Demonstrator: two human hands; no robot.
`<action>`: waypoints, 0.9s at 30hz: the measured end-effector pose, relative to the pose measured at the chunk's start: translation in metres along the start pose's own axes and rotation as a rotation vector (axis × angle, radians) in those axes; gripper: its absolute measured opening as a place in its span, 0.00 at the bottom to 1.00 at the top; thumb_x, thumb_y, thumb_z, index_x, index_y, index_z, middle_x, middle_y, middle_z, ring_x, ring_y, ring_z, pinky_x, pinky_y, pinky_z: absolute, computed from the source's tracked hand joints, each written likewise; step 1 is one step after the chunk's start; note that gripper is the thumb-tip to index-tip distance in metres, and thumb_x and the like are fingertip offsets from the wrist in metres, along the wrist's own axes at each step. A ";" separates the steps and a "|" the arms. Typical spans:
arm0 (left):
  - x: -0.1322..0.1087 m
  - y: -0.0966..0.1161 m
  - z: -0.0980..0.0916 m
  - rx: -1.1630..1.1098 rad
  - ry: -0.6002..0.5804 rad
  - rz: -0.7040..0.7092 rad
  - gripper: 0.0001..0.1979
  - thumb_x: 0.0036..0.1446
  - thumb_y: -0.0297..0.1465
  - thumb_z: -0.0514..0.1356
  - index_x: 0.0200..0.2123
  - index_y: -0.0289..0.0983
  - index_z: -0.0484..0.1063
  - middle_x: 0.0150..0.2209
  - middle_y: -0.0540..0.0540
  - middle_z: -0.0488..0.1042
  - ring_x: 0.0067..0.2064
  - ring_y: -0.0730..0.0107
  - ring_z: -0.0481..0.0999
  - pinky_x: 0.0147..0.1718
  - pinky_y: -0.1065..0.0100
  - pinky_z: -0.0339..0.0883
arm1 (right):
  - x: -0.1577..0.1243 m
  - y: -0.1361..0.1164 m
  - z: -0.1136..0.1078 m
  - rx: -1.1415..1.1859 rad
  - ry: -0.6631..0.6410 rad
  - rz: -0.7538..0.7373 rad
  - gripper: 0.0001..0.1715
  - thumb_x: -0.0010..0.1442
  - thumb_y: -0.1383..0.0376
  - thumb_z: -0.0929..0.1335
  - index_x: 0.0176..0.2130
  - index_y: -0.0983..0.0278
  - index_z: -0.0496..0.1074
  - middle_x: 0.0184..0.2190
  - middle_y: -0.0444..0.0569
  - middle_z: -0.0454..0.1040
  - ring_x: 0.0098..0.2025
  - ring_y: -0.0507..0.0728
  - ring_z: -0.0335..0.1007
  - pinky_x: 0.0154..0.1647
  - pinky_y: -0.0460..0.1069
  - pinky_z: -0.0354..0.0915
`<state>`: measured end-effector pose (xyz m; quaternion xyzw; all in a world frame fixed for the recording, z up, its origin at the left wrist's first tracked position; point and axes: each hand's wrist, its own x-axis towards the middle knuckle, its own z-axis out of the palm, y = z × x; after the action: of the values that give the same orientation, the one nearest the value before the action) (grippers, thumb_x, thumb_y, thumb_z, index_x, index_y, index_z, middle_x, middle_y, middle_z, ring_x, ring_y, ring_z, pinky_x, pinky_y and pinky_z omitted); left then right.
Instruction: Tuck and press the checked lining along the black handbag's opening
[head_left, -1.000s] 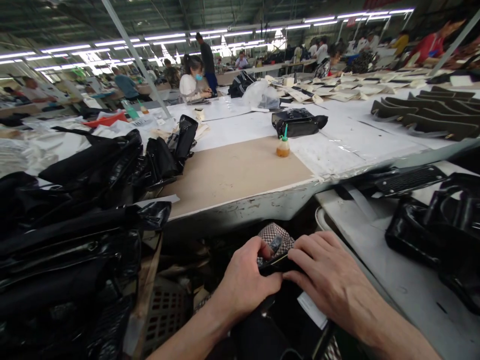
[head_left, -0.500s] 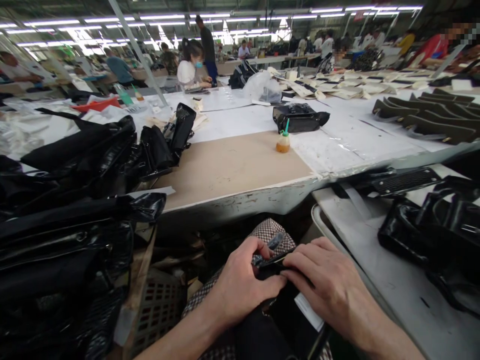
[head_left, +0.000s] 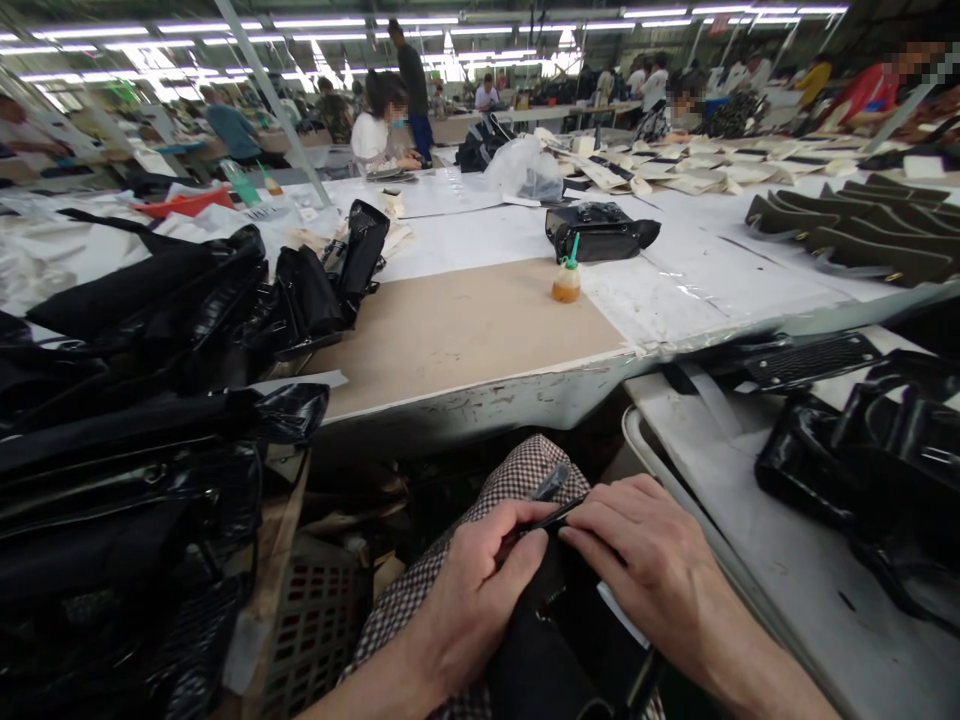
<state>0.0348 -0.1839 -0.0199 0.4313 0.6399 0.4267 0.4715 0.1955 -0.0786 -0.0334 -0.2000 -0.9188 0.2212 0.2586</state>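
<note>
A black bag (head_left: 540, 650) lies across my lap over checked cloth (head_left: 420, 590), its upper edge between my two hands. My left hand (head_left: 484, 575) pinches that edge, thumb on the near side and fingers on the far side. Close beside it, my right hand (head_left: 645, 545) is closed on the same edge, fingers bent over the top. Part of a white label (head_left: 624, 612) shows inside the bag under my right hand. Just beyond the fingertips sticks up a dark piece wrapped in clear plastic (head_left: 551, 484). My fingers hide the exact spot they grip.
Black bags (head_left: 150, 480) are heaped at left above a plastic basket (head_left: 315, 600). On the table ahead stand a green-tipped glue bottle (head_left: 566, 285) and a black bag (head_left: 600, 232). More shiny black pieces (head_left: 862, 470) lie on the right-hand surface. Co-workers sit farther back.
My left hand has shifted slightly, its thumb drawing back left and up along the bag's edge. The white label is now more covered. My right hand stays almost in place.
</note>
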 end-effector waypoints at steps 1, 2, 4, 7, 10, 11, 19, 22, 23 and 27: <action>0.001 0.000 -0.001 0.018 0.002 0.012 0.13 0.65 0.32 0.54 0.49 0.41 0.74 0.43 0.51 0.79 0.44 0.70 0.77 0.44 0.72 0.68 | -0.001 0.001 0.000 0.012 0.002 0.003 0.12 0.67 0.70 0.63 0.34 0.63 0.74 0.27 0.45 0.71 0.31 0.55 0.65 0.36 0.52 0.54; 0.003 -0.001 -0.001 0.039 0.002 0.021 0.13 0.65 0.31 0.53 0.49 0.41 0.74 0.44 0.51 0.79 0.45 0.70 0.77 0.45 0.72 0.68 | -0.002 0.001 0.001 0.021 0.006 0.012 0.11 0.67 0.70 0.64 0.35 0.63 0.75 0.27 0.45 0.72 0.31 0.55 0.65 0.36 0.52 0.55; 0.006 -0.002 -0.001 0.081 -0.001 0.038 0.14 0.66 0.31 0.53 0.50 0.41 0.74 0.45 0.51 0.79 0.46 0.70 0.77 0.47 0.73 0.67 | -0.003 0.002 0.002 0.038 0.014 0.040 0.10 0.66 0.70 0.64 0.36 0.62 0.75 0.28 0.46 0.72 0.32 0.55 0.65 0.35 0.51 0.56; 0.008 -0.006 0.000 0.142 0.004 0.072 0.14 0.67 0.30 0.52 0.51 0.42 0.74 0.46 0.51 0.79 0.46 0.71 0.77 0.47 0.73 0.67 | -0.004 0.002 0.003 0.059 0.016 0.056 0.09 0.66 0.70 0.65 0.37 0.63 0.75 0.29 0.46 0.72 0.32 0.55 0.65 0.35 0.51 0.57; 0.009 -0.010 0.002 0.192 0.003 0.142 0.15 0.67 0.29 0.51 0.52 0.42 0.73 0.47 0.51 0.78 0.45 0.72 0.77 0.47 0.74 0.68 | -0.002 0.001 0.002 0.082 0.001 0.008 0.10 0.66 0.72 0.64 0.36 0.64 0.74 0.30 0.47 0.72 0.32 0.55 0.64 0.34 0.51 0.57; 0.009 -0.013 0.003 0.201 0.001 0.165 0.15 0.67 0.29 0.51 0.53 0.42 0.73 0.47 0.50 0.78 0.46 0.72 0.77 0.47 0.74 0.68 | -0.001 0.001 0.001 0.090 -0.007 -0.015 0.10 0.66 0.73 0.63 0.36 0.65 0.73 0.30 0.48 0.72 0.32 0.55 0.64 0.34 0.51 0.57; 0.014 -0.027 0.001 0.227 -0.053 0.209 0.16 0.68 0.29 0.50 0.54 0.40 0.72 0.51 0.49 0.77 0.50 0.72 0.76 0.52 0.74 0.66 | 0.003 0.005 -0.004 0.107 -0.134 -0.202 0.15 0.64 0.78 0.60 0.31 0.68 0.70 0.25 0.48 0.67 0.29 0.54 0.57 0.32 0.51 0.54; 0.016 -0.025 -0.001 0.247 -0.063 0.214 0.15 0.68 0.29 0.51 0.53 0.39 0.73 0.50 0.49 0.77 0.49 0.71 0.76 0.52 0.73 0.67 | 0.005 0.005 -0.006 0.077 -0.188 -0.250 0.15 0.64 0.77 0.59 0.29 0.67 0.69 0.24 0.47 0.66 0.28 0.54 0.56 0.31 0.51 0.54; 0.016 -0.024 -0.002 0.254 -0.068 0.220 0.15 0.68 0.29 0.51 0.53 0.38 0.73 0.49 0.48 0.77 0.49 0.71 0.76 0.52 0.72 0.68 | 0.005 0.004 -0.007 0.060 -0.187 -0.250 0.15 0.64 0.76 0.60 0.30 0.67 0.70 0.24 0.47 0.66 0.28 0.54 0.57 0.31 0.51 0.54; 0.019 -0.026 -0.002 0.291 -0.073 0.269 0.15 0.68 0.30 0.51 0.54 0.39 0.72 0.49 0.48 0.77 0.49 0.69 0.77 0.52 0.69 0.69 | 0.001 0.000 -0.006 -0.030 -0.028 -0.135 0.13 0.65 0.75 0.62 0.36 0.66 0.74 0.26 0.47 0.71 0.29 0.55 0.63 0.34 0.52 0.57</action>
<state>0.0252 -0.1732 -0.0486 0.5917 0.6138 0.3730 0.3661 0.1980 -0.0766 -0.0286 -0.1381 -0.9370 0.1923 0.2570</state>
